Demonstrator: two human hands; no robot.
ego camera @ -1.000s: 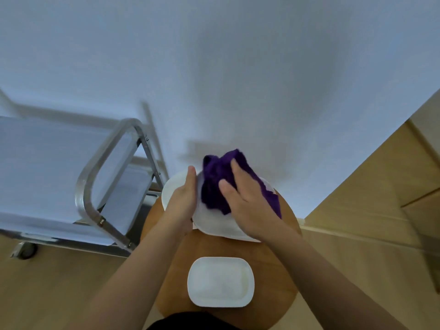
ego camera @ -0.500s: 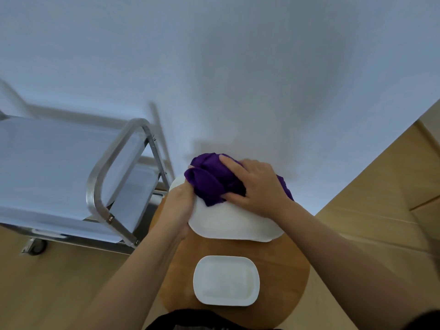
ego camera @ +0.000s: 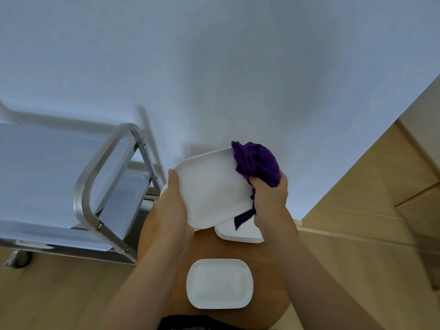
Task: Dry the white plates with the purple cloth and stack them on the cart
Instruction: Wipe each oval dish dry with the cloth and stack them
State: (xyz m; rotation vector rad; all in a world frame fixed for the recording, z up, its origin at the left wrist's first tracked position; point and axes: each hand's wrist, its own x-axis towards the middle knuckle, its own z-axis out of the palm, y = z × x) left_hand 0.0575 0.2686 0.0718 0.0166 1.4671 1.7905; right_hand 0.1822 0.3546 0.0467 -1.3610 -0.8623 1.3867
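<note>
Held plate: a white rectangular plate is held tilted above the far part of the round wooden counter, raised off the plate below it.
Left hand: the left hand is wrapped round the plate's left edge, the thumb laid along the rim and the fingers hidden underneath.
Right hand: the right hand is clenched round the purple cloth, which is bunched against the plate's far right corner; a strip of cloth hangs below the plate's right edge.
Plate underneath: a second white plate is seen lying on the counter near its far right edge, mostly covered by the held plate and the right hand.
Near plate: a third white plate is set flat near the counter's near edge, well apart from the other two, with bare wood showing around it.
Cart: a metal cart stands just beside the counter's left edge, its tubular handle nearest the left hand; a wide pale top shelf is seen behind the handle and a lower shelf beneath it.
Surroundings: a white wall is seen behind the counter's far edge, and a wooden floor to the right and left.
</note>
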